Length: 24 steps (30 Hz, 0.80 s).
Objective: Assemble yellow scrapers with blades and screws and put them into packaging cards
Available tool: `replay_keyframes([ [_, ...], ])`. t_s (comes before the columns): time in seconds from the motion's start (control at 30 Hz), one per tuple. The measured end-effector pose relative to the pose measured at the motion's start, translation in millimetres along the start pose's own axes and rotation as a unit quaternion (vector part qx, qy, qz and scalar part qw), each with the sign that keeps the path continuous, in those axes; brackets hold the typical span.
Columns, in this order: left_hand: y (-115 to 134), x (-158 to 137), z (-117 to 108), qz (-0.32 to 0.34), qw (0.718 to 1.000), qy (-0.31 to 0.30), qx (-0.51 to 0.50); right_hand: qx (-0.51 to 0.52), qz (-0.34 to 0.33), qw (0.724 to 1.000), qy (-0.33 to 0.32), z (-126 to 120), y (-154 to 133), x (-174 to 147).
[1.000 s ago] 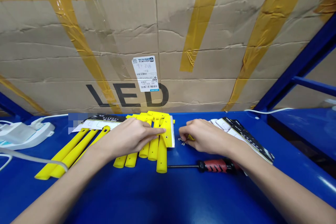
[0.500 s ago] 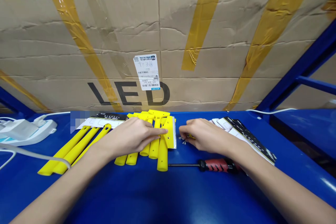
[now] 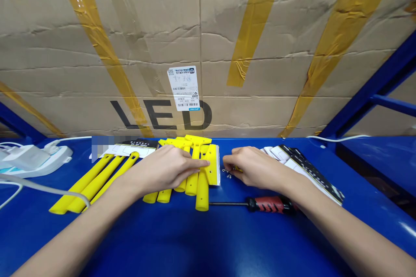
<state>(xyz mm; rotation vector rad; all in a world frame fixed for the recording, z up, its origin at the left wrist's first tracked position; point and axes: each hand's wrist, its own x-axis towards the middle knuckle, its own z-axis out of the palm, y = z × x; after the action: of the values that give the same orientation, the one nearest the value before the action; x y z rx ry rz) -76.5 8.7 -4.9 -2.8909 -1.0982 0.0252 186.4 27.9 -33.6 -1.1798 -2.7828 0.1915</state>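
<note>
My left hand (image 3: 170, 165) reaches over a row of yellow scrapers (image 3: 202, 194). Its index finger lies across the head of the nearest one, the thumb is tucked beneath, and the other fingers are curled; a pale blade edge shows at that head's right side. To the right, my right hand (image 3: 250, 165) is closed with its fingertips down at a few small metal screws (image 3: 228, 174) on the blue surface. A bit of yellow shows by those fingertips, too small to name. Below both hands lies a screwdriver (image 3: 269, 204) with a red and black handle, its shaft pointing left.
Loose yellow handles (image 3: 94, 186) lie at the left, beside printed cards (image 3: 139, 146). More black and white cards (image 3: 308, 173) rest behind my right forearm. A white power strip (image 3: 39, 160) with cables sits far left. A large taped cardboard box (image 3: 156, 43) stands behind.
Both hands keep nearly the same pose and place. The whole view has shifted very slightly; nothing is visibly picked up or let go.
</note>
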Motion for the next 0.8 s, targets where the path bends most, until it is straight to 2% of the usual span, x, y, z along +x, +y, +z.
replay_keyframes([
  [0.27, 2, 1, 1, 0.000, 1.000, -0.004, -0.002, 0.025, -0.020, 0.999, -0.001, 2, 4, 0],
  [0.47, 3, 1, 1, 0.003, 1.000, -0.001, -0.001, 0.052, -0.039, 0.998, 0.026, 0, 6, 0],
  [0.53, 5, 1, 1, 0.004, 1.000, 0.000, -0.007, 0.065, -0.048, 0.995, 0.066, -2, 5, 1],
  [0.67, 8, 1, 1, 0.024, 1.000, 0.011, -0.018, 0.056, -0.101, 0.971, 0.209, -1, -3, 3],
  [0.73, 10, 1, 0, 0.038, 0.999, 0.024, -0.014, 0.013, -0.123, 0.963, 0.239, 0, -7, 3],
  [0.8, 11, 1, -2, 0.047, 0.998, 0.029, -0.003, -0.039, -0.138, 0.960, 0.240, 1, -11, 3],
])
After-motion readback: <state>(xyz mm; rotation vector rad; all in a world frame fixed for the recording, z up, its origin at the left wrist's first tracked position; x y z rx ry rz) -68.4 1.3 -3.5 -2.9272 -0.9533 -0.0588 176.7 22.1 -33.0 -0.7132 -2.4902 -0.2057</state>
